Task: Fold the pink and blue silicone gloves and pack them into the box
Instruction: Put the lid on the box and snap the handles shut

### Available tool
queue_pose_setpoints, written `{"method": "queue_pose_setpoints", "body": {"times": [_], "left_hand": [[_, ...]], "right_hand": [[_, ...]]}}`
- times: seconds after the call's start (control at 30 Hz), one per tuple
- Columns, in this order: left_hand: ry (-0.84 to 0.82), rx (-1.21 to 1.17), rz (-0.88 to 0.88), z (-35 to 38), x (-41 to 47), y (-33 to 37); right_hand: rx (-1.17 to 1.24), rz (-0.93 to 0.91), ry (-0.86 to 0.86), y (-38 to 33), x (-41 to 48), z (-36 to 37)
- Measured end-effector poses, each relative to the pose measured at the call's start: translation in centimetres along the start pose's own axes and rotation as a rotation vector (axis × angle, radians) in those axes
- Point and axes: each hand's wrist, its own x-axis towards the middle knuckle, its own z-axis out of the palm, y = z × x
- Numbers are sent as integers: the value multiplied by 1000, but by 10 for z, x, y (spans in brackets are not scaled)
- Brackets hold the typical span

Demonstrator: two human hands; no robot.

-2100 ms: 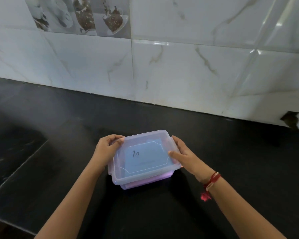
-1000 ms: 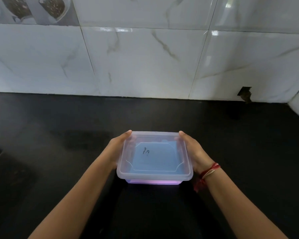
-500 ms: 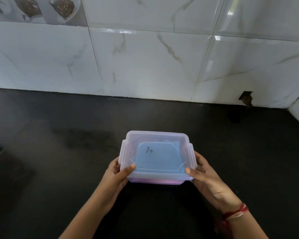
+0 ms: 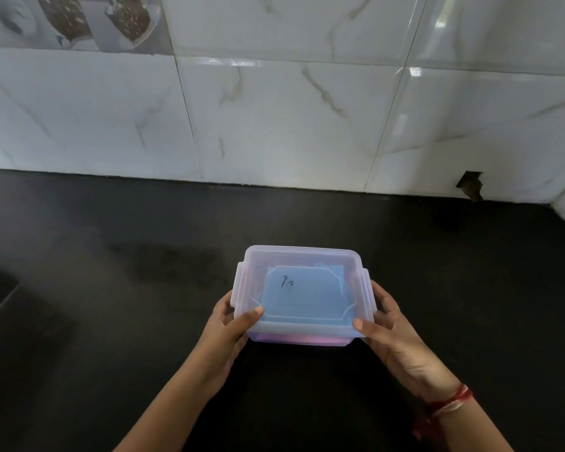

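Observation:
A translucent plastic box [image 4: 302,256] with its lid on sits on the black counter, in the lower middle of the head view. Through the lid I see the folded blue glove [image 4: 307,296]; a strip of the pink glove [image 4: 300,339] shows through the front wall beneath it. My left hand [image 4: 224,327] grips the box's near left corner, thumb on the lid and fingers along the side. My right hand [image 4: 388,331] grips the near right corner the same way. The lid's side clips stand out at both ends.
The black stone counter [image 4: 111,288] stretches wide to the left, right and behind the box. A white marble-tiled wall [image 4: 274,119] closes off the back, with a small dark hole [image 4: 470,185] low on the right. A side wall begins at the far right.
Both hands slid from the box's far and side edges down to its near corners, thumbs now on the lid. The box stays closed in about the same spot.

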Motion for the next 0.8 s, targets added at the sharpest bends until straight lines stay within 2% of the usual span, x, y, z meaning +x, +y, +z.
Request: {"method": "queue_pose_setpoints", "body": {"times": [0.13,0.23,0.3,0.37,0.5,0.8], "left_hand": [[104,-40,-2,-2,0,2],[181,-310,-21,0,1,6],[180,-375,0,5,1,12],[171,-346,39,11,3,15],[280,-305,124,20,7,11],[298,20,299,31,0,1]], "right_hand": [[53,2,28,-1,0,2],[187,4,116,-2,1,5],[228,-3,110,-4,2,10],[248,-15,111,-7,3,14],[366,-36,143,-9,5,19],[445,-49,195,-12,7,29]]}}
